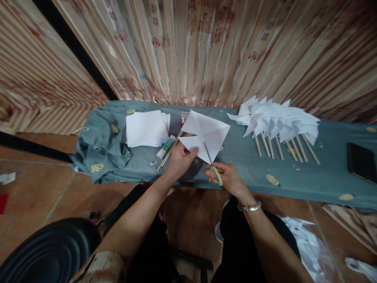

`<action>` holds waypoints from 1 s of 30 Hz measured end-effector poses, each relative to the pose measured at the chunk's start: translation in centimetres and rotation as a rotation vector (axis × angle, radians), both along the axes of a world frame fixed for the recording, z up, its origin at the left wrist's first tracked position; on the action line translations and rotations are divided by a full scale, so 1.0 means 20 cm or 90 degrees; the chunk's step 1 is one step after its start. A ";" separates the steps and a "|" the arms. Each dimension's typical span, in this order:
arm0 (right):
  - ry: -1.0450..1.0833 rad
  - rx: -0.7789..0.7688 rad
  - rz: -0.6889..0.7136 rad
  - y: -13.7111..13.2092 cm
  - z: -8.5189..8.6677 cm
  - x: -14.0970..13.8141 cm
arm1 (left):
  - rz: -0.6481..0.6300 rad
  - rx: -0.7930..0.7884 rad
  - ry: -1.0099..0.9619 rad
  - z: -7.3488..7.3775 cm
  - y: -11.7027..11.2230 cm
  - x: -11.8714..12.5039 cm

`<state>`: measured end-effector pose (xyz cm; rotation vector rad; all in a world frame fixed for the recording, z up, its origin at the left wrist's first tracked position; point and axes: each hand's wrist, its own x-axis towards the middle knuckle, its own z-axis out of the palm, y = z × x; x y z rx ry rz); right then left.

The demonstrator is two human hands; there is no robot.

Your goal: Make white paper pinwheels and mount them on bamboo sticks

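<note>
My left hand [182, 159] pinches a square sheet of white paper [210, 125] by its lower left part, thumb on top. One slit is open on the sheet's left side. My right hand [225, 175] is wrapped round the green handle of a pair of scissors [216, 175]. A blade lies over the sheet near its lower corner, pointing toward the middle. Just left of the sheet are a green and white glue stick [166, 147] and a few thin wooden sticks [170, 151]. A red and white box is partly hidden behind the paper.
A stack of white paper [145, 129] lies left on the cloth-covered bench [244, 173]. Several paper pinwheels [277, 118] on sticks overlap at right, with a black phone [361, 162] beyond. A black round stool [50, 251] and paper scraps [306, 239] are below; a curtain hangs behind.
</note>
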<state>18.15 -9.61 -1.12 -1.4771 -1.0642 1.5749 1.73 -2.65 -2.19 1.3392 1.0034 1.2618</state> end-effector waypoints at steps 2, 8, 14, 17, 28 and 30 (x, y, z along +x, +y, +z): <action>0.006 -0.004 -0.012 0.00 0.00 0.00 | -0.002 -0.001 -0.002 0.00 0.00 0.00; -0.016 0.025 0.008 -0.01 0.00 0.01 | -0.002 -0.014 0.020 -0.01 -0.02 0.00; 0.001 0.016 -0.004 0.00 0.00 0.01 | -0.015 -0.023 -0.006 -0.01 -0.02 0.00; 0.010 0.024 -0.013 0.00 -0.02 0.01 | -0.021 -0.024 -0.004 -0.01 -0.02 0.00; 0.016 0.000 -0.025 0.00 -0.01 0.00 | -0.024 -0.030 0.009 -0.01 -0.03 0.00; -0.007 0.006 -0.016 0.00 -0.02 0.01 | -0.030 -0.028 0.019 -0.02 -0.03 0.00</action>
